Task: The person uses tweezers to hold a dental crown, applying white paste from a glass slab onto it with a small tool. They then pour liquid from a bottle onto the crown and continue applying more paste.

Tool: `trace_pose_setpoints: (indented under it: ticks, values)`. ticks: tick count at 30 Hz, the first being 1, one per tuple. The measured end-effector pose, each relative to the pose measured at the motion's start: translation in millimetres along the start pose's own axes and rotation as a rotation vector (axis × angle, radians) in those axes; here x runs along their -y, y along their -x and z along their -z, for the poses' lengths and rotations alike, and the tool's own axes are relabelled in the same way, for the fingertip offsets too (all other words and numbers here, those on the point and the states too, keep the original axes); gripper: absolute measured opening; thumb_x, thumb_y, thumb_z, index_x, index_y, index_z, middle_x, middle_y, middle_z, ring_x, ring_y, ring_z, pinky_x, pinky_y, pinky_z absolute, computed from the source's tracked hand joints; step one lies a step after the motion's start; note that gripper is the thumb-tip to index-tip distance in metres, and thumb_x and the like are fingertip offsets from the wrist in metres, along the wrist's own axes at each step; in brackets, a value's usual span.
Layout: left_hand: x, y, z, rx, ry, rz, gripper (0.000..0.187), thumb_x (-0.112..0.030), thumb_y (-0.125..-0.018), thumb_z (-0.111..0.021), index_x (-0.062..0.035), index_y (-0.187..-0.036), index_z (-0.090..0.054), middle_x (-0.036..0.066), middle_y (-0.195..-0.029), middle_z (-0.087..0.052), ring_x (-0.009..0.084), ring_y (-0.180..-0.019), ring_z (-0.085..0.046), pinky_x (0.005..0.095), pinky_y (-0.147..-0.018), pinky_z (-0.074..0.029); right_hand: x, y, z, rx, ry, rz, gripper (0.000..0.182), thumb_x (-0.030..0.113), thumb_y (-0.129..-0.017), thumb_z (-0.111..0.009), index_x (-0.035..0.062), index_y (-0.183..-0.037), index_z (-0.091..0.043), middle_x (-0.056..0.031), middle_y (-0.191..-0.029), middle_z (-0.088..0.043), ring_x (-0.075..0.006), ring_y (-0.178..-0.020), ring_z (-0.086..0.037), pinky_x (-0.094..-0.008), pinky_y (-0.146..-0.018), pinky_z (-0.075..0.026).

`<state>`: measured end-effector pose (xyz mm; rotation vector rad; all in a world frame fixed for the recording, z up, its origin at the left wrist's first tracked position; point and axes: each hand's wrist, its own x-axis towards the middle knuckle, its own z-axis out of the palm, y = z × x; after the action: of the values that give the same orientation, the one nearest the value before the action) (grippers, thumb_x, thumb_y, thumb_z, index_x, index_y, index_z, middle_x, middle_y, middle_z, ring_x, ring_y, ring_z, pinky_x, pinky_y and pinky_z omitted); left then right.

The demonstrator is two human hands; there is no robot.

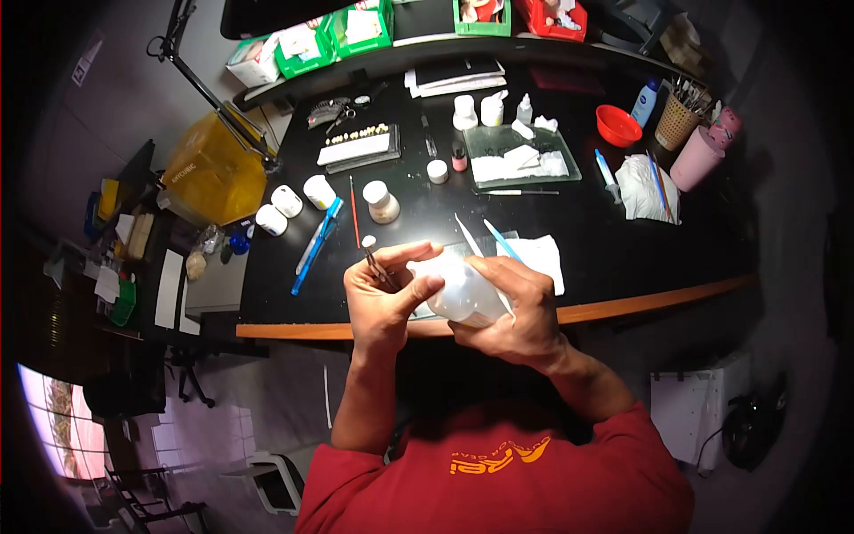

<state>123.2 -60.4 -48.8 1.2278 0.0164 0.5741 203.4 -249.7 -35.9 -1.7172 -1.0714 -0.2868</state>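
Observation:
My right hand [525, 307] is closed around a rounded, translucent white container [461, 292], held just above the table's front edge. A thin white tool [469, 236] sticks up past that hand's fingers, its lower part crossing the container's side. On the other side, my left hand [382, 298] has its thumb and fingertips at the container's left end. A small metal tool [377, 265] with a pale round top is tucked in the left hand's fingers; its lower end is hidden. Behind the hands, a white paper towel [538, 258] lies flat with a blue-handled tool [501, 240] beside it.
Left of the hands are a white jar [381, 203], a blue pen [316, 247] and a red brush [354, 212]. Farther back stand a tooth shade tray [358, 147], a glass slab [520, 178], a red bowl [618, 125] and a pink tumbler [696, 160].

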Motion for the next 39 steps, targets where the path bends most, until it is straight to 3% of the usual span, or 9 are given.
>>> trace_pose_setpoints:
  ticks: [6,17,19,23,26,31,34,35,39]
  values:
    - [-5,13,-2,-0.013,0.006,-0.017,0.043,0.001,-0.089,-0.087,0.0082,-0.128,-0.071,0.020,-0.113,-0.081,0.0182,-0.099,-0.078,0.0303,-0.092,-0.061,-3,3,2,0.044,-0.093,-0.107,0.068,0.015,-0.060,-0.094,-0.0033,-0.123,-0.073,-0.0205,-0.106,-0.078,-0.0373,-0.095,-0.077,-0.0429,-0.085,-0.061]
    - [-25,17,4,-0.012,0.020,0.043,0.052,0.000,-0.081,-0.093,0.0082,-0.128,-0.072,0.020,-0.108,-0.082,0.0196,-0.095,-0.080,0.0332,-0.090,-0.065,7,3,-9,0.149,-0.245,-0.114,0.068,0.015,-0.062,-0.094,-0.0028,-0.124,-0.074,-0.0186,-0.103,-0.078,-0.0327,-0.093,-0.079,-0.0391,-0.084,-0.061]
    - [-32,16,16,0.097,0.003,0.140,0.050,-0.003,-0.090,-0.085,0.0100,-0.135,-0.068,0.019,-0.108,-0.082,0.0177,-0.095,-0.079,0.0299,-0.085,-0.063,4,0,-9,0.197,-0.302,-0.118,0.066,0.016,-0.062,-0.094,-0.0022,-0.123,-0.075,-0.0174,-0.100,-0.077,-0.0303,-0.088,-0.077,-0.0380,-0.081,-0.060]
    - [-37,13,28,0.196,0.009,0.093,0.047,-0.001,-0.095,-0.079,0.0058,-0.140,-0.068,0.019,-0.110,-0.082,-0.0006,-0.056,-0.053,0.0176,-0.046,-0.036,3,-4,-14,0.235,-0.324,-0.100,0.067,0.018,-0.061,-0.095,-0.0011,-0.122,-0.075,-0.0179,-0.099,-0.076,-0.0300,-0.087,-0.077,-0.0381,-0.081,-0.059]
    - [-48,13,30,0.097,-0.102,0.101,0.049,-0.004,-0.093,-0.083,0.0058,-0.139,-0.069,0.019,-0.111,-0.082,0.0007,-0.067,-0.062,0.0168,-0.049,-0.039,-4,-10,-16,0.259,-0.286,-0.102,0.069,0.019,-0.060,-0.096,-0.0029,-0.122,-0.075,-0.0172,-0.102,-0.078,-0.0292,-0.092,-0.078,-0.0378,-0.086,-0.060]
    - [-56,28,37,-0.093,-0.412,0.083,0.046,0.000,-0.097,-0.074,0.0064,-0.142,-0.067,0.011,-0.105,-0.081,-0.0010,-0.071,-0.049,0.0172,-0.066,-0.040,-33,-63,-17,0.097,-0.104,-0.140,0.071,0.025,-0.072,-0.103,-0.0018,-0.130,-0.072,-0.0092,-0.114,-0.078,-0.0143,-0.106,-0.072,-0.0331,-0.101,-0.056]
    - [-56,49,45,-0.007,-0.569,0.201,0.065,-0.023,-0.093,-0.057,0.0081,-0.149,-0.061,0.009,-0.099,-0.076,0.0026,-0.069,-0.042,0.0196,-0.064,-0.033,-63,-91,-36,-0.020,-0.271,-0.141,0.069,0.021,-0.075,-0.103,-0.0018,-0.131,-0.071,-0.0080,-0.113,-0.080,-0.0151,-0.101,-0.076,-0.0333,-0.093,-0.061]
    - [-55,56,47,0.013,-0.543,0.260,0.071,-0.027,-0.091,-0.052,0.0093,-0.151,-0.059,0.009,-0.097,-0.074,0.0045,-0.069,-0.039,0.0208,-0.065,-0.033,-72,-97,-38,0.010,-0.174,-0.153,0.054,0.019,-0.087,-0.095,-0.0004,-0.132,-0.072,-0.0089,-0.114,-0.081,-0.0167,-0.108,-0.076,-0.0331,-0.099,-0.060]
    - [-51,79,38,0.040,-0.678,0.294,0.055,-0.018,-0.098,-0.052,0.0120,-0.143,-0.063,0.007,-0.089,-0.063,0.0119,-0.077,-0.051,0.0254,-0.069,-0.040,-112,-105,-56,-0.041,0.056,-0.220,0.067,0.039,-0.067,-0.103,0.0057,-0.119,-0.079,-0.0128,-0.107,-0.083,-0.0231,-0.100,-0.081,-0.0380,-0.095,-0.063]
